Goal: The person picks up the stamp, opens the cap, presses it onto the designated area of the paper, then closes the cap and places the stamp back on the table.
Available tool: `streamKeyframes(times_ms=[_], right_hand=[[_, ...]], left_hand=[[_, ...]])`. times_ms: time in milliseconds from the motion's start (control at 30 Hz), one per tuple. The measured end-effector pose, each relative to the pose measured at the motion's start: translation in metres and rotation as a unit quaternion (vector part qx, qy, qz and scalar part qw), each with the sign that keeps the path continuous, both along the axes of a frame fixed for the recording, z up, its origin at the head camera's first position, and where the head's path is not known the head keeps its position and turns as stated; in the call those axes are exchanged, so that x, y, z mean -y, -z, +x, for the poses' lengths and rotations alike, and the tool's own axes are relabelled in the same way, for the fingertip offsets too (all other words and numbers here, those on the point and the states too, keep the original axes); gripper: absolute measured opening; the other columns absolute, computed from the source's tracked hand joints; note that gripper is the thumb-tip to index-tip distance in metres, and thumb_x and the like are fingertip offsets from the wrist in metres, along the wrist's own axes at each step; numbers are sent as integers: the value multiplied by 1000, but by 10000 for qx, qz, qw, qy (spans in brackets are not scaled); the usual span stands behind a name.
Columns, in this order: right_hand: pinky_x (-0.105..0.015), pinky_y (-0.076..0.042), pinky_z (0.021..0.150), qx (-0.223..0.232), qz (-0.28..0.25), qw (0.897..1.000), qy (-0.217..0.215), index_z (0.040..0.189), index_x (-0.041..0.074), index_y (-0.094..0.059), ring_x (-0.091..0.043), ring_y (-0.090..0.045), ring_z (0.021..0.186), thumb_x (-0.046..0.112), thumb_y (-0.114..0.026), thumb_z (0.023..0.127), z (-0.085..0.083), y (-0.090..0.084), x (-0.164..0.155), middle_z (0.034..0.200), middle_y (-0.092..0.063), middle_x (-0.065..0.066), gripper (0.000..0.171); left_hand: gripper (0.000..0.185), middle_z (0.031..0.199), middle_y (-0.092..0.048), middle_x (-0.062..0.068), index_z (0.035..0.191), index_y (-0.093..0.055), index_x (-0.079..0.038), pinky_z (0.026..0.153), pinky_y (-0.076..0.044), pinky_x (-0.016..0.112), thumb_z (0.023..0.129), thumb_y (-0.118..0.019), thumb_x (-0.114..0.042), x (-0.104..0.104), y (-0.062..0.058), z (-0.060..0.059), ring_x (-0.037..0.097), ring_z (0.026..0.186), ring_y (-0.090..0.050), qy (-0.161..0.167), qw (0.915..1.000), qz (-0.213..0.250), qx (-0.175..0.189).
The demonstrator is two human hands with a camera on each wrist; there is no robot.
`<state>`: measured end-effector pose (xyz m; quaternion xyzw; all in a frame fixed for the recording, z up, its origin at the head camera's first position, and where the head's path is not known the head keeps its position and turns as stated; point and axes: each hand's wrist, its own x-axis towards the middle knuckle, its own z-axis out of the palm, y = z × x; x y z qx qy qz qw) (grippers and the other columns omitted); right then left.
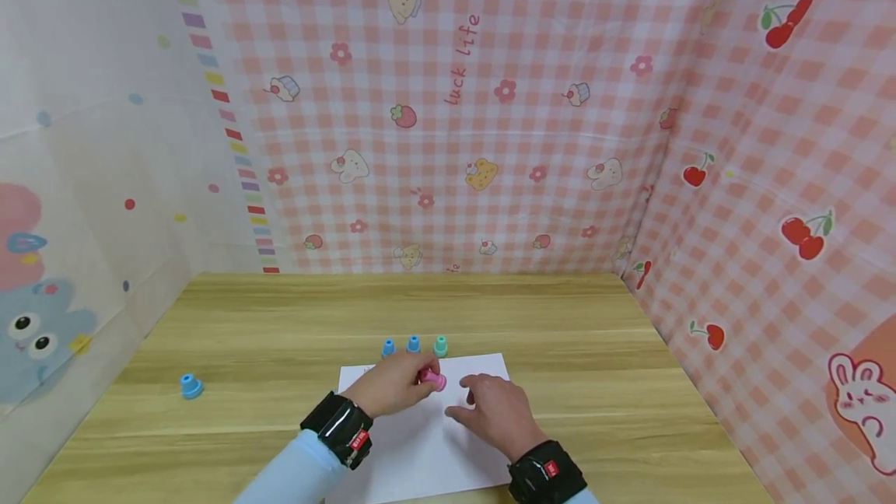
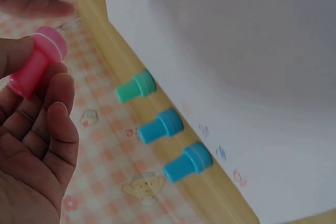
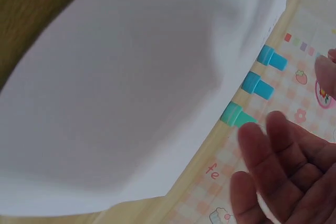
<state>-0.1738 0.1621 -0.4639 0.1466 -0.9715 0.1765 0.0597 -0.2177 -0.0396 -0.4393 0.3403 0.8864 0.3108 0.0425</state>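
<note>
My left hand [image 1: 393,386] pinches a pink toy stamp [image 2: 39,61] between thumb and fingers above the white paper [image 1: 427,442]. The stamp's round end, with a small coloured picture on it, faces the right wrist view. Just to the right, my right hand [image 1: 498,412] hovers over the sheet, its fingers bent loosely and holding nothing. Beyond the paper's far edge stand a green stamp [image 1: 440,346] and two blue stamps, one in the middle [image 1: 414,344] and one at the left [image 1: 388,347]. Small faint coloured prints [image 2: 221,153] line that edge of the paper.
Another blue stamp [image 1: 190,386] stands alone at the left of the wooden table [image 1: 595,348]. Patterned cloth hangs behind the table [image 1: 448,138] and along both sides. A black band [image 1: 339,428] is strapped round each wrist.
</note>
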Motion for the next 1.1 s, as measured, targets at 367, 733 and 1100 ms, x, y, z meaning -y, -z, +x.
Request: streamKeyframes(times_ms=[367,733,1100], right_hand=[[-34,-47,58,-9,616,9981,-54,91,12,-74,-16,-62,73,39,-81,77,3,-2,-3,79,-67,2,31],[-36,-47,63,694,694,9949,234,93,11,-75,-14,-56,72,39,-81,78,4,-6,0,82,-67,1,32],[-37,-48,65,782,768,9936,260,92,11,-74,-15,-57,73,40,-80,79,4,-5,-2,83,-67,1,32]], left_hand=[[8,75,-54,-6,97,-65,-9,58,-43,25,92,-70,-12,25,-13,-14,11,67,-49,-502,9975,72,-500],[14,75,-54,-5,101,-67,-10,62,-45,28,93,-71,-19,42,-17,-26,13,68,-50,-1195,9922,-109,-335],[16,81,-61,-2,106,-68,-5,68,-49,30,94,-70,-16,62,-19,-43,14,71,-53,-1388,9881,-364,-555]])
